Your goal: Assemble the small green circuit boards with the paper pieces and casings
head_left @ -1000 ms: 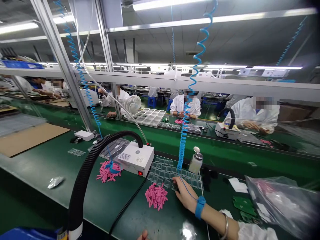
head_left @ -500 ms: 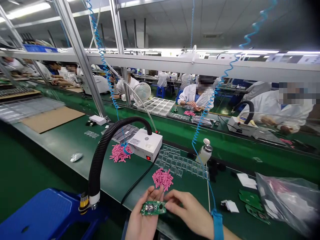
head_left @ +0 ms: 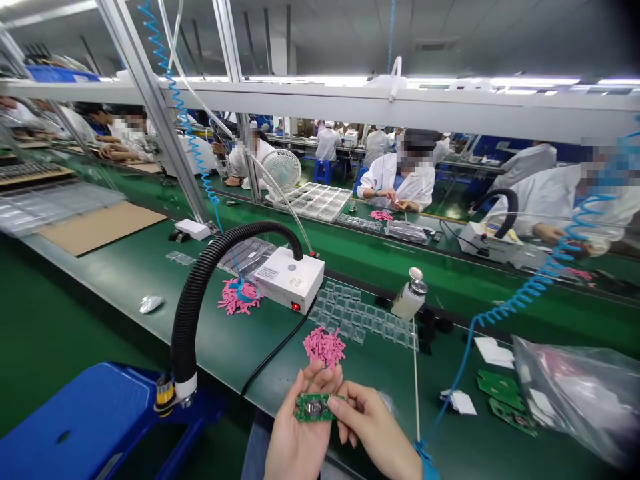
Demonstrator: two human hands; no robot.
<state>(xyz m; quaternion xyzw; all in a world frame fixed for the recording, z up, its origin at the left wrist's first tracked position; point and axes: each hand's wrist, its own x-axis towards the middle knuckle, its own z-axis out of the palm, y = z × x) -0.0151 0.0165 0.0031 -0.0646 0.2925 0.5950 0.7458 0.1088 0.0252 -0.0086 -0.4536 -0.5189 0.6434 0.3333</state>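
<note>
Both of my hands hold a small green circuit board (head_left: pixel 314 407) just in front of the bench's near edge. My left hand (head_left: pixel 295 437) lies palm up under the board. My right hand (head_left: pixel 370 433) pinches its right end with thumb and fingers. A blue wrist strap (head_left: pixel 426 462) on my right wrist trails a blue coiled cord (head_left: pixel 520 297) up to the right. A pile of pink pieces (head_left: pixel 325 347) lies on the green mat just beyond my fingers. A clear compartment tray (head_left: pixel 360 317) sits behind that pile.
A white box (head_left: pixel 289 279) with a black corrugated hose (head_left: pixel 200 293) stands left of the tray, a second pink pile (head_left: pixel 238 297) beside it. A white pump bottle (head_left: pixel 409 295), green boards (head_left: pixel 500 393) and a plastic bag (head_left: pixel 575 393) lie right. Workers in white coats sit across the bench.
A second ago my right hand reached to the clear tray. It came back to my left hand, and both now hold the green board slightly closer to me.
</note>
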